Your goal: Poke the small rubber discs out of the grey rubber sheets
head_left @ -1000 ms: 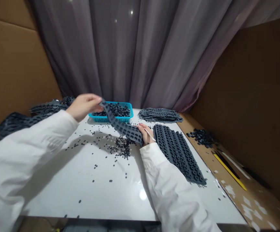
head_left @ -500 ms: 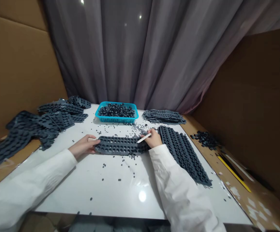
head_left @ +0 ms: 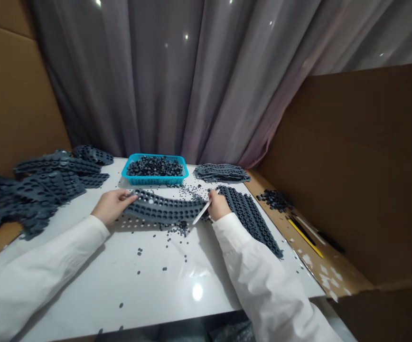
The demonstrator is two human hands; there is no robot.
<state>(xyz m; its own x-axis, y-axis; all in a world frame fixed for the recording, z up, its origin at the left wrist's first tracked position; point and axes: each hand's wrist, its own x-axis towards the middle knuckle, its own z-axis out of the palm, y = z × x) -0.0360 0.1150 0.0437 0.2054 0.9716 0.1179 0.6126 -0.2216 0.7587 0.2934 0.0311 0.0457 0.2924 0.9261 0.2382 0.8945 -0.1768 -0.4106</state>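
Note:
A dark grey perforated strip (head_left: pixel 166 209) hangs bent above the white table, with its holes casting dots of light below. My left hand (head_left: pixel 112 205) pinches its left end between thumb and fingers. At the strip's right end, my right hand (head_left: pixel 218 204) is closed round a thin white stick (head_left: pixel 201 213), whose tip points down and to the left. Whether those fingers also grip the strip is hidden. Small dark round bits (head_left: pixel 182 230) lie scattered under and around the strip.
Behind the strip stands a blue basket (head_left: pixel 156 180) of dark pieces. Perforated sheets (head_left: pixel 49 185) are heaped at left; a stack (head_left: pixel 222 173) lies behind and another sheet (head_left: pixel 250 218) at right. Beyond are loose pieces (head_left: pixel 273 200) and a yellow tool (head_left: pixel 305 238).
The strip's left end has been raised off the table by my left hand, and the strip now bends. The view has turned to the right. The white stick remains in my right hand.

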